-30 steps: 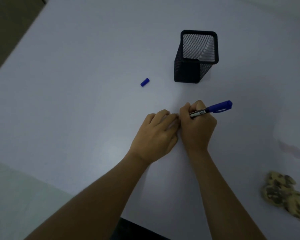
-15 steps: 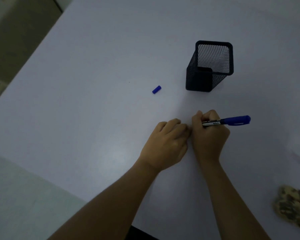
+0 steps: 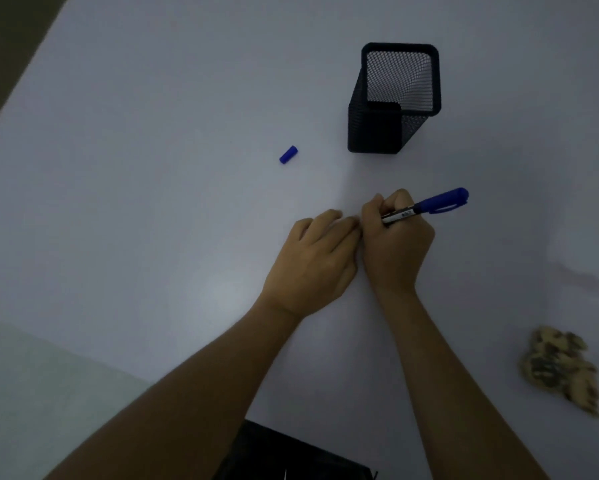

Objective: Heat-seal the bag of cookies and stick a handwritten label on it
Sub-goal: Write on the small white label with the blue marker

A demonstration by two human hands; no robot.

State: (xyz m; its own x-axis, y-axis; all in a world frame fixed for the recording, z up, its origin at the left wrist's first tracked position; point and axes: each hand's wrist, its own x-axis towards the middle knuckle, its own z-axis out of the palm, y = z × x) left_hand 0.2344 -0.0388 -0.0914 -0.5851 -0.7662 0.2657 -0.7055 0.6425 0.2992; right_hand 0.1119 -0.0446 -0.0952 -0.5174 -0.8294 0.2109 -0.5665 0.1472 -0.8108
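Observation:
My right hand [image 3: 395, 251] grips a blue marker [image 3: 440, 204] in a writing hold, its capped back end pointing up and to the right. The tip is hidden under my fingers. My left hand [image 3: 317, 258] lies knuckles up right beside it, fingertips pressing down on the white table [image 3: 152, 168] next to the marker's tip. Whatever is under the fingers is hidden, and no label shows. A small blue marker cap [image 3: 288, 154] lies loose to the upper left of my hands. A pile of brown cookies in a clear bag [image 3: 561, 368] sits at the lower right.
A black square mesh pen holder [image 3: 374, 133] stands upright behind my hands. A black object [image 3: 291, 455] juts in at the bottom edge between my forearms. The table's left edge runs diagonally at the upper left, with the floor beyond.
Both hands stay together at the same spot on the table. The marker's back end dipped towards level and has tilted up again. The view shifted with my head.

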